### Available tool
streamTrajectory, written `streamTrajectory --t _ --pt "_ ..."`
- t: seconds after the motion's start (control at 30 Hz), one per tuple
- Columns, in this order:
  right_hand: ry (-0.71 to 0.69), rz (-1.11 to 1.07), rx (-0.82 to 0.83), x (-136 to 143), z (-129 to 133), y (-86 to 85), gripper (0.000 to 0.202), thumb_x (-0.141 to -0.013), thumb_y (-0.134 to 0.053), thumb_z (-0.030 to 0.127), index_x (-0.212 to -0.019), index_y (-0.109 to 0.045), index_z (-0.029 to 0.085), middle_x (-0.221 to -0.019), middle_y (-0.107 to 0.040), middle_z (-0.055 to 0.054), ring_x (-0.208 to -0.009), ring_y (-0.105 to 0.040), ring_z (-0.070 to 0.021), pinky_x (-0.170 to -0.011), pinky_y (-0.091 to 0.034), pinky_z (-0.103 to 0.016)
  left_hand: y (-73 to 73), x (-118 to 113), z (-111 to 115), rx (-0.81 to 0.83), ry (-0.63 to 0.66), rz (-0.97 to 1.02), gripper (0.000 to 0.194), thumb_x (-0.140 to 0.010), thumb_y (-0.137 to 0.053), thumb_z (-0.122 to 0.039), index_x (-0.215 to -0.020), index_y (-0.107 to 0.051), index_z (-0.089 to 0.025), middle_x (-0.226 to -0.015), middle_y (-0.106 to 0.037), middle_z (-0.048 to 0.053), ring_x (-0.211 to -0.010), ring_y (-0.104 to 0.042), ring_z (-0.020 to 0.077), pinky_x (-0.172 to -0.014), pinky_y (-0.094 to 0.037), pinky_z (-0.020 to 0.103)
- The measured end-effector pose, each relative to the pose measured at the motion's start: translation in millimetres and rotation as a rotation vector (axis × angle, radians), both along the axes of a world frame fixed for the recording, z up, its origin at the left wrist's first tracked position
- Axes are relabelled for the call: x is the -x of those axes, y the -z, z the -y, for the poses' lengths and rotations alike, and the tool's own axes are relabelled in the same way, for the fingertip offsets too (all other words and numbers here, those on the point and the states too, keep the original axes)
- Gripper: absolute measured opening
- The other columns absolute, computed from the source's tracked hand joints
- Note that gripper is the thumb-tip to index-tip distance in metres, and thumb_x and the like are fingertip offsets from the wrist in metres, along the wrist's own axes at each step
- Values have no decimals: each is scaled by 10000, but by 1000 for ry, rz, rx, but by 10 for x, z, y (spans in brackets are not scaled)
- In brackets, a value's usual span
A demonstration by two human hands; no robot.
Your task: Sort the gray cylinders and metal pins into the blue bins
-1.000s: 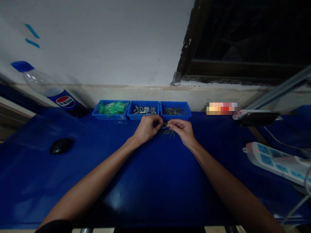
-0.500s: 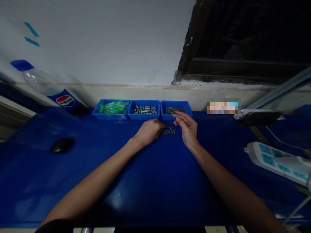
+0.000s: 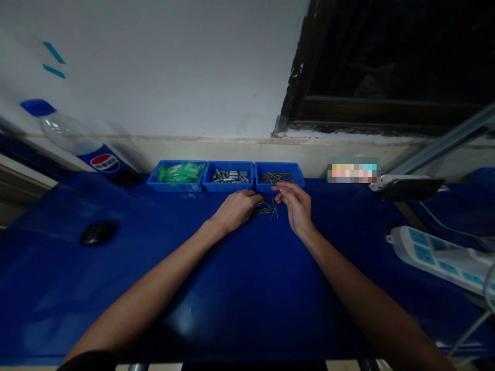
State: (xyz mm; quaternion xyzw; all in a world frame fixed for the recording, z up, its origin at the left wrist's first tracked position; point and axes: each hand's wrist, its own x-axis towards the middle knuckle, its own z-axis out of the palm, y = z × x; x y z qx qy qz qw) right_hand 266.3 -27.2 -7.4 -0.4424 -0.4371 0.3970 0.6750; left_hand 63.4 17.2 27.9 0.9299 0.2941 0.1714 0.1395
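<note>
Several thin brass-coloured pieces, like long screws (image 3: 264, 209), lie in a loose pile on the blue table. My left hand (image 3: 236, 210) rests at the pile's left side, its fingers closed and curled downward. Its fingertips are partly hidden, so what they pinch does not show. At the right of the pile is my right hand (image 3: 298, 207), turned palm inward, with bent fingers held apart and nothing visible in them. Just behind it stands a blue bin of similar thin pieces (image 3: 279, 178). Short silvery metal cylinders (image 3: 231, 176) fill the middle bin.
The left bin holds green plastic bags (image 3: 180, 173). A cola bottle (image 3: 104, 161) and a black mouse (image 3: 99, 233) are on the left. To the right are a phone (image 3: 412, 189) on a stand and a white power strip (image 3: 436, 257). A wall rises behind the bins.
The view has shifted slightly. My left hand stays beside the pile, and a few thin pieces lie a little differently. My right hand has barely moved.
</note>
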Motion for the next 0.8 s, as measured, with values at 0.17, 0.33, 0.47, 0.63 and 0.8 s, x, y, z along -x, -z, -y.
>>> streamTrajectory --t 0.17,0.33,0.47,0.63,0.8 --pt "10 9 23 -1 4 -9 167 -865 -696 301 -998 -782 247 -951 -798 -48 -692 -640 -162 -688 -518 -344 2 -5 -19 33 13 90 296 -990 -513 -98 -1180 -723 -185 -1060 -742 103 -911 -729 214 -827 -578 330" --pt "-4 20 22 -9 -10 12 165 -880 -693 299 -1004 -791 253 -925 -789 -39 -689 -641 -156 -679 -513 -334 -64 -44 -15 135 -34 445 236 -893 -658 -75 -1105 -736 -145 -956 -732 70 -816 -707 163 -807 -594 307" --pt "-79 73 17 -8 -10 20 169 -887 -728 319 -1023 -808 259 -855 -785 -20 -672 -650 -147 -675 -515 -318 -69 -61 1 196 -62 588 240 -858 -722 -111 -1094 -737 -147 -985 -728 67 -787 -721 138 -778 -625 289" --pt "-154 165 58 5 7 12 177 -811 -827 373 -938 -833 250 -872 -812 -41 -767 -728 -195 -724 -573 -350 -7 -52 -4 269 -53 606 296 -888 -734 -199 -1179 -708 -154 -1050 -740 90 -794 -754 138 -797 -648 283" --pt "-137 155 64 10 13 18 174 -762 -869 369 -886 -833 253 -883 -821 -42 -782 -740 -204 -751 -589 -363 0 -40 -28 246 -70 575 308 -880 -773 -257 -1159 -697 -148 -1033 -747 86 -798 -760 155 -782 -642 284"
